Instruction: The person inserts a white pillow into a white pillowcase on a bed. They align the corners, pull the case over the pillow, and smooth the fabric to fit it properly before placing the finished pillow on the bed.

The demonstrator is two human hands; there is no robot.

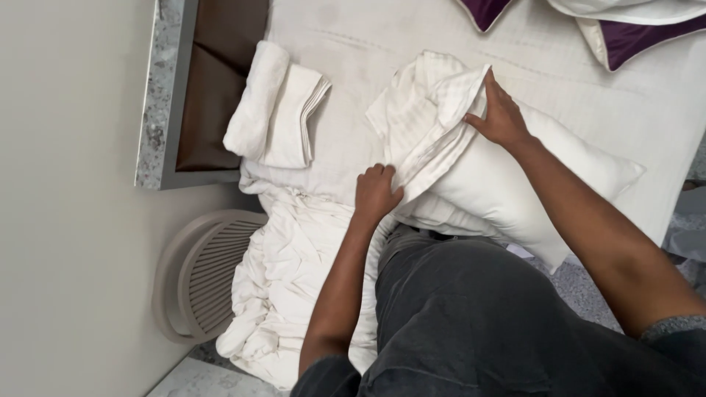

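While both hands work at the bed edge, the scene reads so:
Pillow: white pillow [507,184] lies on the bed [368,51], tight against the person's waist, its near end inside a striped white pillowcase [419,125].
Left hand: left hand [376,192] is closed in a fist on the lower hem of the pillowcase, beside the pillow's near corner.
Right hand: right hand [500,117] pinches the upper hem, fingers curled over the fabric – thumb underneath.
Nearby: 2 folded white linens [276,103] by the brown headboard [213,81]; a crumpled sheet [287,279] hangs over a grey ribbed basket [198,272]; 2 purple cushions [632,33] at the far side.
Risk: as I judge it, the case could bunch or a hem slip – the grips are uneven; the pillow may slide off the edge.
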